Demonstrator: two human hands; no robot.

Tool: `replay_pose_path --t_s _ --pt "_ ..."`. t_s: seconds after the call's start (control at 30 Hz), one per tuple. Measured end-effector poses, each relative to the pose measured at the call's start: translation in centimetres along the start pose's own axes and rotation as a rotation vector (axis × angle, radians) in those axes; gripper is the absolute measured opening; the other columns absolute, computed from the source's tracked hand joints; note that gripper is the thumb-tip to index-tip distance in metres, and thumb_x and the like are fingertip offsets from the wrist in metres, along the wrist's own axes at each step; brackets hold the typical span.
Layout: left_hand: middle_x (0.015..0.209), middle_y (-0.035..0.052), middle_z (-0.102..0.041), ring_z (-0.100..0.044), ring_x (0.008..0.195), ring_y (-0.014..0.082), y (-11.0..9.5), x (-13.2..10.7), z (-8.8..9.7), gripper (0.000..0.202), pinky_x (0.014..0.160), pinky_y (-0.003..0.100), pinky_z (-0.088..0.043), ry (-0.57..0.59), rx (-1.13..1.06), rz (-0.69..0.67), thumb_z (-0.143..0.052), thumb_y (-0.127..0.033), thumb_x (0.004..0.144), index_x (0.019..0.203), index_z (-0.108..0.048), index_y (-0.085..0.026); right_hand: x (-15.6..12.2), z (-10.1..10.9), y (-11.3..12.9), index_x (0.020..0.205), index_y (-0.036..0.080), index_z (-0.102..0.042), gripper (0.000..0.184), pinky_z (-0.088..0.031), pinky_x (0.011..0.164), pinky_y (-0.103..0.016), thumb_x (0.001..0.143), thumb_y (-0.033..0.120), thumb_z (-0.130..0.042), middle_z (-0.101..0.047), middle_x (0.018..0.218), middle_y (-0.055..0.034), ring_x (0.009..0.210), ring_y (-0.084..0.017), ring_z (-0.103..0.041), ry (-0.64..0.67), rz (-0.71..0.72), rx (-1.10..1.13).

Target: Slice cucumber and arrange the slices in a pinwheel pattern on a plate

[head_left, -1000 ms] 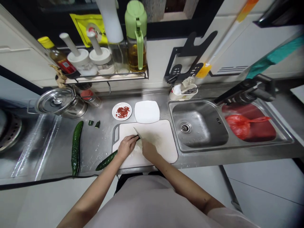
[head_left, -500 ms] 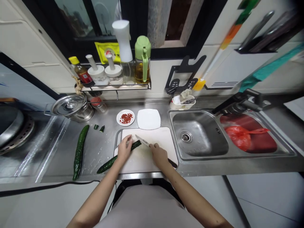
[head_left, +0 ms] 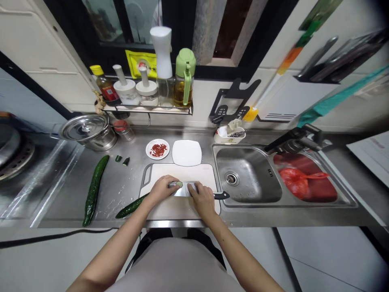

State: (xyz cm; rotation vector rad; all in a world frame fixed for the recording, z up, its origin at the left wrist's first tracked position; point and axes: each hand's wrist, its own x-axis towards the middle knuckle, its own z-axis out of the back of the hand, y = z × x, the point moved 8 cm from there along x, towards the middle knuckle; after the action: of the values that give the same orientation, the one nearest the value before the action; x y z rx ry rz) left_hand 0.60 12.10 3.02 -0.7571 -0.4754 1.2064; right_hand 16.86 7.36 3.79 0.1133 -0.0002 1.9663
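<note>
A white cutting board [head_left: 199,173] lies on the steel counter in front of me. A dark green cucumber [head_left: 131,207] lies slanted across the board's left edge. My left hand [head_left: 161,189] is curled over its upper part, and the pale cut end [head_left: 179,184] shows past my fingers. A knife lies flat on the board with its blade [head_left: 181,190] against that cucumber end and its black handle [head_left: 221,196] pointing right. My right hand [head_left: 202,198] rests on top of the blade with fingers flat.
A whole cucumber [head_left: 94,188] and two cut tips [head_left: 122,160] lie left of the board. Behind the board stand a small plate of red bits [head_left: 157,149] and a white square plate [head_left: 186,153]. There is a lidded pot [head_left: 86,132] at left and a sink [head_left: 243,176] with a red bag [head_left: 291,182] at right.
The knife went from slanted, edge down, to lying flat across the cucumber end. My right hand moved from the handle onto the blade. The camera tilted up a little.
</note>
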Motion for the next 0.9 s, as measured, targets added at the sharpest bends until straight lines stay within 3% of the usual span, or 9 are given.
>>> replay_pose_path --t_s 0.13,0.23,0.37,0.5,0.67,0.8,0.9 --pt "0.097 0.0026 -0.073 -0.065 0.094 0.0190 -0.2 -0.1 -0.3 0.017 0.089 0.029 -0.048 -0.037 -0.046 -0.003 -0.065 -0.033 0.080 0.091 -0.074 -0.025 -0.2 -0.2 0.1 0.127 0.029 -0.059 0.041 -0.032 0.079 -0.031 0.091 0.014 -0.044 -0.058 0.118 -0.0098 0.087 -0.020 -0.049 -0.009 0.010 0.024" --pt "0.089 0.0031 -0.072 -0.065 0.087 0.0174 0.9 0.2 -0.2 0.015 0.082 0.028 -0.049 -0.116 -0.131 0.069 -0.063 -0.033 0.080 0.083 -0.072 -0.021 -0.2 -0.5 0.0 0.126 0.028 -0.060 0.041 -0.033 0.079 -0.031 0.090 0.015 -0.046 -0.058 0.117 -0.0100 0.088 -0.020 -0.050 -0.012 0.006 0.032" --pt "0.077 0.0010 -0.070 -0.062 0.069 0.0137 5.7 0.5 0.2 0.021 0.067 0.024 -0.047 -0.217 -0.220 0.376 -0.062 -0.037 0.081 0.086 -0.071 -0.019 -0.4 -0.9 -0.4 0.125 0.028 -0.062 0.040 -0.034 0.078 -0.031 0.089 0.015 -0.049 -0.058 0.117 -0.0102 0.087 -0.020 -0.051 -0.009 -0.011 0.010" --pt "0.076 0.0001 -0.069 -0.061 0.070 0.0138 9.9 0.9 1.9 0.018 0.066 0.024 -0.044 -0.271 -0.079 0.592 -0.066 -0.036 0.077 0.085 -0.070 -0.020 -0.8 -1.2 -1.1 0.124 0.028 -0.063 0.041 -0.035 0.077 -0.031 0.088 0.014 -0.049 -0.058 0.116 -0.0100 0.085 -0.019 -0.053 -0.013 -0.042 0.011" --pt "0.086 0.0044 -0.072 -0.063 0.078 0.0171 12.1 2.2 3.7 0.014 0.070 0.026 -0.043 -0.295 0.075 0.661 -0.062 -0.030 0.080 0.087 -0.070 -0.021 -1.1 -1.6 -2.2 0.122 0.027 -0.064 0.036 -0.037 0.071 -0.028 0.091 0.018 -0.047 -0.057 0.112 -0.0079 0.075 -0.014 -0.054 -0.011 -0.159 0.127" --pt "0.092 0.0075 -0.072 -0.065 0.087 0.0216 12.6 2.9 4.2 0.019 0.075 0.030 -0.044 -0.288 0.177 0.641 -0.056 -0.023 0.083 0.096 -0.069 -0.022 -1.3 -2.1 -3.3 0.121 0.021 -0.061 0.035 -0.038 0.061 -0.025 0.096 0.025 -0.037 -0.058 0.103 -0.0062 0.070 -0.013 -0.055 -0.012 -0.276 0.288" --pt "0.090 0.0076 -0.072 -0.065 0.089 0.0229 12.8 3.0 4.3 0.024 0.078 0.031 -0.044 -0.287 0.230 0.611 -0.055 -0.023 0.084 0.105 -0.067 -0.023 -1.2 -2.3 -3.7 0.112 0.018 -0.063 0.035 -0.041 0.063 -0.025 0.096 0.029 -0.033 -0.058 0.097 -0.0061 0.076 -0.016 -0.058 -0.011 -0.310 0.405"
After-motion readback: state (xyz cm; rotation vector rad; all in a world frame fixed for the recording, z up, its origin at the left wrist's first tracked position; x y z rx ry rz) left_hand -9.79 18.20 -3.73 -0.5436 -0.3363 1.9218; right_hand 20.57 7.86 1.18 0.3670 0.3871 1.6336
